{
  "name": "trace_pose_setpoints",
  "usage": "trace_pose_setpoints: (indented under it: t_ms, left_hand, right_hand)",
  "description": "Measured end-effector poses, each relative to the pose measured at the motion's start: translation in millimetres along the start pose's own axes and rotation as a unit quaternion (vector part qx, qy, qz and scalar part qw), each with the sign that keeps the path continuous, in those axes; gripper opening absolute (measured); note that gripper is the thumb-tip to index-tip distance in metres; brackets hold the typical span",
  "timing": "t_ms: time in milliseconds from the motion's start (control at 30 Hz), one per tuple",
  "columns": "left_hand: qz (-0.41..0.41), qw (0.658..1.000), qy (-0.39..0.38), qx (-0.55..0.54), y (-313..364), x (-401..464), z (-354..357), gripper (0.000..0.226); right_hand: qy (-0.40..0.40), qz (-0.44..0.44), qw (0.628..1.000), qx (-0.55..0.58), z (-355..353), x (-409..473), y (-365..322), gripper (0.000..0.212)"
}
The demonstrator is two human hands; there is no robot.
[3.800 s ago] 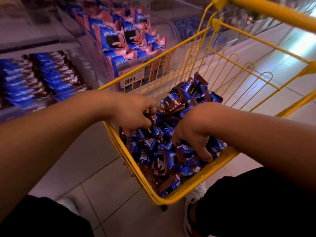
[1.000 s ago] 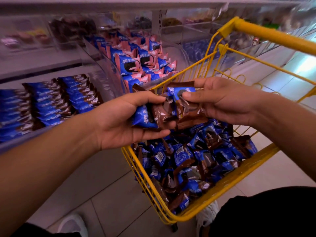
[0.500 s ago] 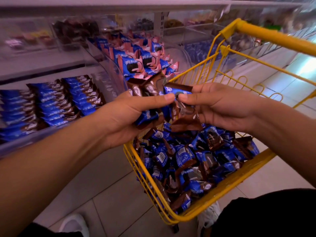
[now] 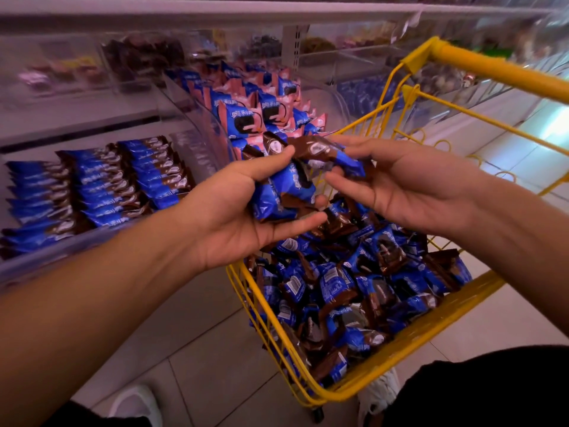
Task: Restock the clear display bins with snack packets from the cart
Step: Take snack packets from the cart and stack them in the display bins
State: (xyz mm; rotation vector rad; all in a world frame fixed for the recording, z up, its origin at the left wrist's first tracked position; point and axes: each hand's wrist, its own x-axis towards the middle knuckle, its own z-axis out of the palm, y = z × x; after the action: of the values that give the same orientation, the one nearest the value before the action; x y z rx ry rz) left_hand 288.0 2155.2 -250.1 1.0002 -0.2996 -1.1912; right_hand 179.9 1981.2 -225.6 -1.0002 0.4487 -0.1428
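My left hand (image 4: 237,211) holds a small stack of blue-and-brown snack packets (image 4: 283,192) above the yellow cart (image 4: 397,383), thumb on top and fingers curled underneath. My right hand (image 4: 409,186) pinches one more blue-and-brown packet (image 4: 335,157) at the top of that stack, fingertips close to my left thumb. The cart basket below is filled with several loose packets (image 4: 354,288) of the same kind. At the left, a clear display bin (image 4: 197,146) holds neat rows of matching packets (image 4: 101,186).
A second clear bin with blue-and-pink packets (image 4: 261,109) stands behind my hands. More clear bins with other sweets line the upper shelf (image 4: 154,13). The cart's yellow handle (image 4: 498,72) runs across the upper right. Tiled floor lies below, with my white shoes (image 4: 378,396) near the cart.
Both hands left the cart pile, rose with packets and met above the basket. In the last second the stack has shifted into my left palm, and my right hand has loosened to a fingertip pinch.
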Motion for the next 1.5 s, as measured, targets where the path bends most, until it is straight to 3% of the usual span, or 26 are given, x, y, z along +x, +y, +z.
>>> trace_pose_setpoints:
  t_ms: [167,333,500,567,667,767,867,967,1067,1233,1367,1400,1433,1467,1500]
  left_hand:
    - [0.035,0.999,-0.016,-0.030,5,0,-1,0.049]
    - [0.041,0.998,-0.012,0.045,1,-1,-3,0.043]
    - [0.005,0.992,-0.017,0.123,8,-5,-14,0.051]
    - [-0.004,0.990,-0.030,0.139,9,-8,-17,0.049]
    - [-0.032,0.986,-0.063,0.154,9,-11,-19,0.044]
    - [-0.062,0.978,-0.091,0.175,9,-14,-17,0.044]
    - [-0.092,0.975,-0.085,0.183,13,-17,-16,0.039]
    - [-0.104,0.969,-0.078,0.209,18,-28,-16,0.028]
    - [-0.095,0.967,-0.062,0.230,25,-48,-20,0.035]
    - [-0.071,0.965,-0.032,0.250,41,-92,-36,0.043]
    - [-0.037,0.981,-0.015,0.190,62,-133,-60,0.038]
    - [-0.018,0.977,0.023,0.211,67,-142,-70,0.041]
    - [0.026,0.959,0.100,0.264,71,-151,-84,0.043]
    - [0.100,0.911,0.193,0.350,75,-159,-100,0.043]
    - [0.192,0.823,0.276,0.457,79,-166,-118,0.039]
  right_hand:
    - [0.000,0.002,0.988,-0.152,-1,-2,13,0.030]
    - [-0.032,-0.006,0.971,-0.236,1,0,19,0.029]
    - [-0.020,-0.156,0.878,-0.452,-1,-3,15,0.040]
    - [-0.035,-0.193,0.873,-0.447,-2,-3,13,0.044]
    - [-0.063,-0.228,0.854,-0.463,-2,-2,10,0.071]
    - [-0.150,-0.212,0.844,-0.470,2,-6,9,0.089]
    - [-0.234,-0.164,0.842,-0.457,12,-8,9,0.090]
    - [-0.268,-0.144,0.835,-0.458,26,-7,10,0.091]
    - [-0.288,-0.126,0.829,-0.462,46,-9,13,0.083]
    - [-0.336,-0.129,0.786,-0.502,91,-4,22,0.073]
    - [-0.431,-0.103,0.799,-0.406,127,12,37,0.061]
    - [-0.441,-0.098,0.810,-0.375,136,18,41,0.059]
    - [-0.442,-0.093,0.822,-0.348,146,26,45,0.057]
    - [-0.432,-0.090,0.835,-0.329,157,37,49,0.054]
    - [-0.411,-0.094,0.847,-0.323,169,51,52,0.046]
